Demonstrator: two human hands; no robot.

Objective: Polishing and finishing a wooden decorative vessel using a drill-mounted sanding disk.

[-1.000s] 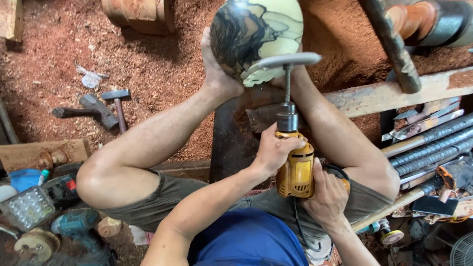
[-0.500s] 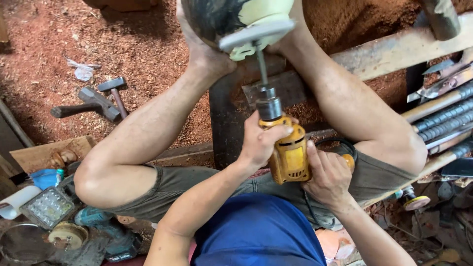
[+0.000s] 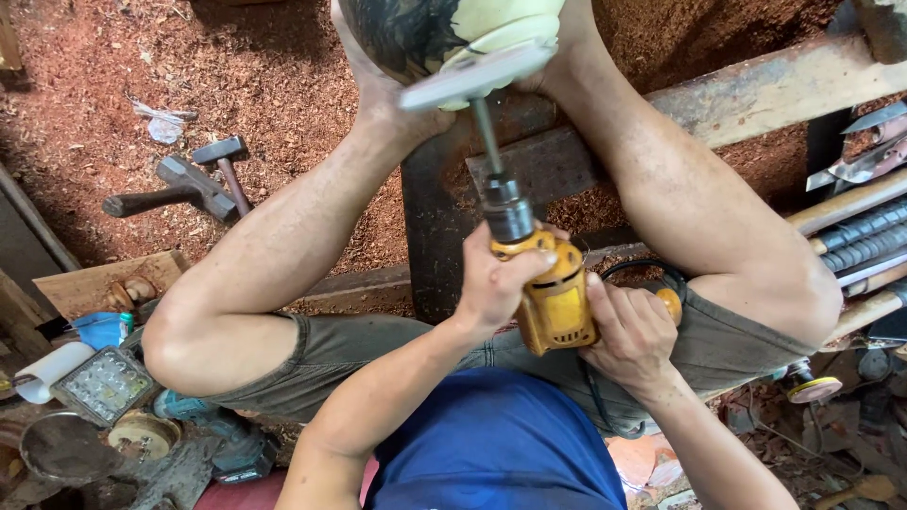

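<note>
My left hand (image 3: 499, 280) grips the front of a yellow power drill (image 3: 553, 302), near its grey chuck (image 3: 508, 215). My right hand (image 3: 631, 332) holds the drill's rear handle. A long shaft leads up from the chuck to a pale sanding disc (image 3: 475, 76), which presses against a rounded wooden piece (image 3: 444, 28) of dark and pale yellow grain. Both my bare feet clamp that piece from the sides at the top of the view. My knees are spread wide, the drill between them.
Red sawdust covers the ground. A hatchet (image 3: 175, 189) and a hammer (image 3: 227, 165) lie at the left. A square lamp (image 3: 104, 385), a blue cup (image 3: 99, 329) and round discs sit at lower left. Long metal tools (image 3: 860, 236) lie on a bench at the right.
The view has shifted so the wooden piece and the disc sit higher in the frame. The drill now tilts more to the left. Both hands keep the same grip.
</note>
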